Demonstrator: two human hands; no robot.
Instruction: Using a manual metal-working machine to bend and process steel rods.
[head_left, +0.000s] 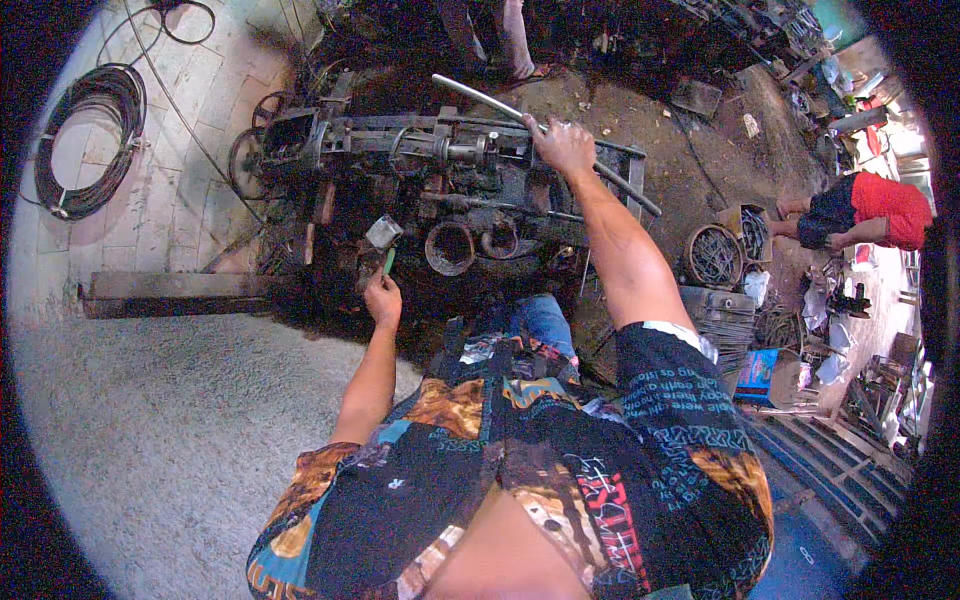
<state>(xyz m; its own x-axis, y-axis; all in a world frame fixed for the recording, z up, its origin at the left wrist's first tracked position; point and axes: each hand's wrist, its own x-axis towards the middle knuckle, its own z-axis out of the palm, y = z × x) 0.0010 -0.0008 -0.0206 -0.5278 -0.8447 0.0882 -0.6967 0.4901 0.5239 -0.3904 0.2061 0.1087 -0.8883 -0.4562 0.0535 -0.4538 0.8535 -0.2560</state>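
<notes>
My right hand (567,148) is closed around a long grey metal rod (478,98), held slantwise above the machine. The rod sticks out on both sides of my fist, its far end up to the left and its other end down to the right. My left hand (383,300) is closed on a short green handle (389,262). A pale, boxy piece (384,232) lies just beyond the handle; whether they are joined I cannot tell. Under the rod stretches a dark, greasy machine (440,148) with a shaft and a wheel at its left end.
Two round open tins (449,247) (500,238) sit at the machine's near side. Coiled black cable (90,140) lies far left. A beam (180,290) runs at left. A basket of metal pieces (714,254) stands right, near a person in red (900,212). Another person's legs (512,40) show beyond.
</notes>
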